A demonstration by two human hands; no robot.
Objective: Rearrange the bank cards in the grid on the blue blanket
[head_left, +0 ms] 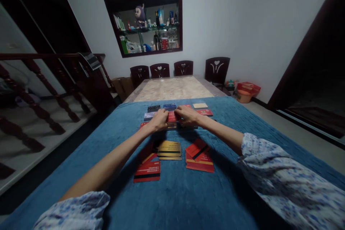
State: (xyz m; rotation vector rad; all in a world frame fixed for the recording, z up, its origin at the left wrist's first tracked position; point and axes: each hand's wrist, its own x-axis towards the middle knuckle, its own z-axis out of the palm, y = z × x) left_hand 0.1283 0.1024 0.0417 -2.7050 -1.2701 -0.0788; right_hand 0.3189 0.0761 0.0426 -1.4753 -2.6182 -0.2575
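Observation:
Both arms reach forward over a blue cloth (188, 194) that covers the near end of a table. My left hand (159, 120) and my right hand (187, 115) meet over a red card (171, 116), fingers curled on its two ends. Around it lie other cards in rows: a dark card (153, 108), a blue card (169, 106), a cream card (200, 105) and a red card (205, 112). Nearer me lie a stack of gold cards (169, 150), a pile of red cards (199, 156) and more red cards (147, 169).
Beyond the cloth the bare marble table top (172, 89) runs to several dark wooden chairs (183, 67) at the wall. A wall niche (147, 21) holds bottles and a toy. A stair railing (54, 79) stands left; an orange basin (246, 91) sits on the floor right.

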